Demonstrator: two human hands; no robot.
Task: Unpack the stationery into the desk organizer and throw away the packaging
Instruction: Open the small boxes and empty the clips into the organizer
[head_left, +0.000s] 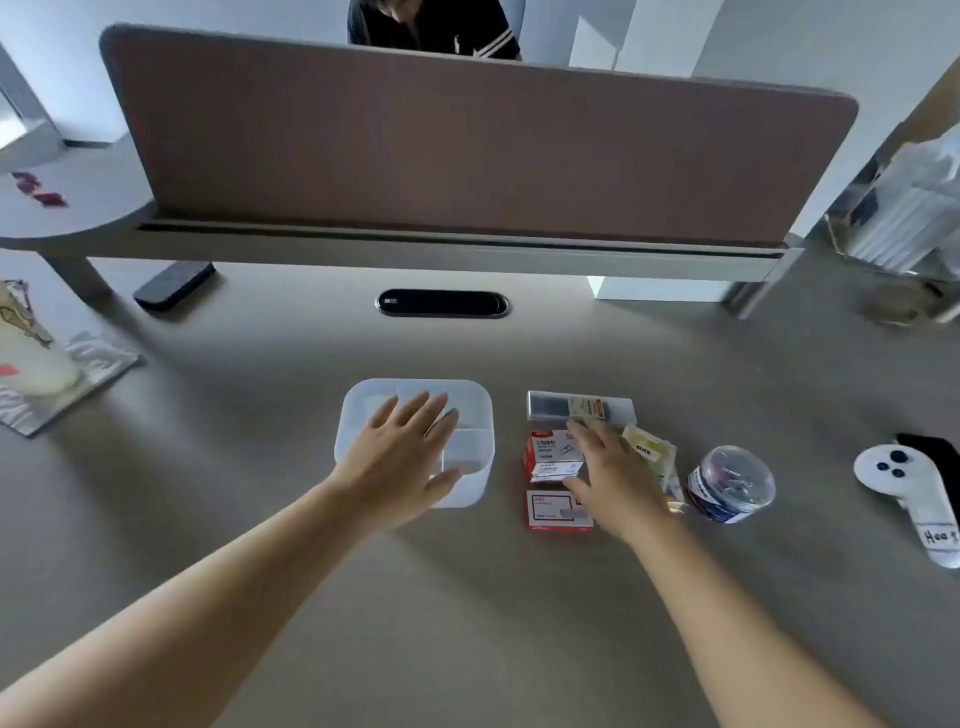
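With my left hand (402, 457) flat and relaxed on the empty desk organizer (470, 488) mid-worktop, and my right hand (610, 478) open over the staple boxes (545, 460) beside it, grasping nothing, I should steady the organizer and pinch one box cleanly.

Organizer (470, 491) translucent white; 2 boxes (545, 460) red-white; divider (467, 150) brown.

We see a translucent, frosted plastic organizer (415, 395) on a matt grey desk (467, 597). At centre right, two glossy printed cardboard boxes (545, 457) and a clear glossy plastic tub (732, 483) (shiny lid). Across the top, a felt-like brown divider (467, 150).
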